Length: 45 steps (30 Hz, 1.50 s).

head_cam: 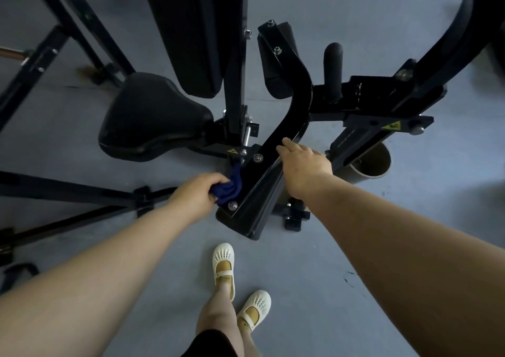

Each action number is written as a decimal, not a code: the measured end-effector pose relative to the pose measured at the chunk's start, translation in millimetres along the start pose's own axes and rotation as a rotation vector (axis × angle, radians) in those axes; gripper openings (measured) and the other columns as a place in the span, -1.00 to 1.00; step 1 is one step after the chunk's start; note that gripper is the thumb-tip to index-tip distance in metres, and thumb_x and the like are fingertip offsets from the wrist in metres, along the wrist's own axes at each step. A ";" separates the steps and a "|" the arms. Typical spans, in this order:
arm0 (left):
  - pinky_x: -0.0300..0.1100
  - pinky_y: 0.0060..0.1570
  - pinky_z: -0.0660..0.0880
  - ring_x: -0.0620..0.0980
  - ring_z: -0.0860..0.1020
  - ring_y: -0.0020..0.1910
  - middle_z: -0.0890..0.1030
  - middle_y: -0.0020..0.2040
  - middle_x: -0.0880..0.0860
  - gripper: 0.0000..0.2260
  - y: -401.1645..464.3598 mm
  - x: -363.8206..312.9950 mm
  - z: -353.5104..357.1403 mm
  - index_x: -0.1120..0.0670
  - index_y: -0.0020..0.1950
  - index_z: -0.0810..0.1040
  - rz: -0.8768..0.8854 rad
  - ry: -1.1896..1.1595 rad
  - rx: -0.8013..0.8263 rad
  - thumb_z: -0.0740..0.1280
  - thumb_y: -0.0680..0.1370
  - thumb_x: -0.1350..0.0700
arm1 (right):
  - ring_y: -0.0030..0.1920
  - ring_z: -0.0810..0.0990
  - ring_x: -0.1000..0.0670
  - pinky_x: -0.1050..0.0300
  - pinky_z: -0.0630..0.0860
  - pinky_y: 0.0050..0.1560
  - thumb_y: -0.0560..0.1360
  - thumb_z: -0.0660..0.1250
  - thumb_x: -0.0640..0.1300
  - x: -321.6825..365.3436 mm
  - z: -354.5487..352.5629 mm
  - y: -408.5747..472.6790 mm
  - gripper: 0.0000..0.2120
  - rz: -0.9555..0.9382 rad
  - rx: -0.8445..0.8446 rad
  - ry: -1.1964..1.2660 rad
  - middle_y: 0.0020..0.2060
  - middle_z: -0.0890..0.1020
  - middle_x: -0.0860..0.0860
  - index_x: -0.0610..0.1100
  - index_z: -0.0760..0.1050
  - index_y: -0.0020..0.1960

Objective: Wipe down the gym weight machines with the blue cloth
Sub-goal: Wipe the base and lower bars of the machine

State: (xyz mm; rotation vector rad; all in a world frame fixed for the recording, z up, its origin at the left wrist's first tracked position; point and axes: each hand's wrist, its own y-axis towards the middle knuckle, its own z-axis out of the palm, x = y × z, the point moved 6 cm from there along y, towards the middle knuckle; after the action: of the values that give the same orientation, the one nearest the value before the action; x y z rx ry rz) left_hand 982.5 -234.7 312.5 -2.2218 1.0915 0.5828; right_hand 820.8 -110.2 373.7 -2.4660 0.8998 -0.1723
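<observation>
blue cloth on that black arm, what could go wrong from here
1. The blue cloth, bunched in the left hand, lies beside a bolt on the black machine arm; it might snag there.
2. The right hand rests on the same arm near its joint; if the arm swings, fingers could get pinched. A yellow warning sticker sits nearby.
3. The feet stand close to the low frame bars, a likely trip point.

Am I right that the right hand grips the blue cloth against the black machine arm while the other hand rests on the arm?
Not quite: the head view shows the left hand gripping the blue cloth against the black machine arm, while the right hand rests on the arm.
</observation>
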 end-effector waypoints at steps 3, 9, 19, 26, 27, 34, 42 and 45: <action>-0.21 0.32 0.30 0.07 0.38 0.33 0.40 0.38 0.05 -0.49 8.4 -28.9 10.1 -0.05 0.44 0.43 0.107 -0.058 -0.024 0.24 0.56 0.35 | 0.47 0.26 -0.14 -0.04 0.35 0.33 0.47 0.28 -0.39 2.0 1.8 0.6 -0.17 0.021 0.031 0.018 0.59 -0.12 0.06 -0.05 -0.03 0.60; -0.23 0.25 0.32 0.04 0.45 0.28 0.49 0.31 0.03 -0.53 -21.7 8.6 15.8 -0.03 0.40 0.49 0.060 0.014 0.032 0.27 0.55 0.35 | 0.39 0.36 -0.13 -0.02 0.43 0.17 0.46 0.25 -0.42 0.2 2.2 -2.4 -0.16 0.033 0.042 0.025 0.58 -0.14 0.09 -0.03 -0.06 0.60; -0.15 -0.01 0.50 0.09 0.58 0.01 0.54 0.15 0.13 -0.67 -61.5 2.3 57.9 0.09 0.32 0.49 -0.471 -0.427 -0.350 0.34 0.56 0.13 | 0.16 0.56 -0.12 0.08 0.48 -0.18 0.44 0.26 -0.45 2.0 7.0 -2.2 -0.11 0.071 0.064 0.078 0.58 -0.21 0.11 -0.03 -0.09 0.60; -0.18 0.12 0.41 0.03 0.40 0.22 0.45 0.29 0.04 -0.58 -41.8 -74.7 20.9 0.04 0.33 0.52 0.144 -0.025 -0.508 0.32 0.50 0.31 | 0.22 0.53 -0.13 0.04 0.46 -0.14 0.47 0.18 -0.46 -5.2 10.9 1.5 -0.12 0.042 0.051 0.061 0.56 -0.22 0.18 0.04 -0.15 0.61; -0.08 0.08 0.46 0.09 0.39 0.26 0.43 0.35 0.04 -0.57 -27.9 -77.6 26.5 0.01 0.33 0.53 0.208 0.126 -0.383 0.32 0.49 0.30 | 0.31 0.46 -0.13 0.01 0.45 -0.09 0.50 0.17 -0.44 -8.2 9.5 1.7 -0.14 0.033 0.047 0.062 0.56 -0.20 0.21 0.08 -0.14 0.60; -0.08 -0.14 0.50 0.15 0.45 0.10 0.47 0.25 0.10 -0.62 -42.1 -68.4 50.8 0.04 0.12 0.61 0.263 0.713 -0.112 0.52 0.32 0.19 | 0.31 0.46 -0.10 -0.03 0.55 0.11 0.48 0.13 -0.46 -20.5 9.2 -0.5 -0.19 -0.048 0.051 0.279 0.57 -0.04 0.22 0.10 0.04 0.58; 0.00 0.10 0.42 0.20 0.32 0.32 0.33 0.42 0.14 -0.63 63.7 -151.6 32.0 0.01 0.33 0.50 0.438 0.795 -0.157 0.35 0.52 0.13 | 0.31 0.47 -0.10 0.02 0.46 0.23 0.56 0.17 -0.30 -57.3 31.9 -22.5 -0.49 0.084 -0.101 0.655 0.40 0.41 -0.02 0.02 0.36 0.46; 0.03 0.17 0.41 0.22 0.19 0.41 0.13 0.53 0.15 -0.60 65.1 -147.1 33.9 0.03 0.41 0.39 0.423 0.810 -0.076 0.25 0.57 0.19 | 0.26 0.50 -0.10 0.03 0.49 0.22 0.58 0.18 -0.22 -58.6 38.4 -29.2 -0.55 0.102 -0.081 0.753 0.38 0.45 -0.03 0.02 0.38 0.45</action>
State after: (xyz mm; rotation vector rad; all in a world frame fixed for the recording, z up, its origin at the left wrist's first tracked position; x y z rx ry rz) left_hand 841.8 -162.0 356.8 -2.3486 1.9918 -0.1692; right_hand 803.0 -38.0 358.1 -2.4282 1.3378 -1.0954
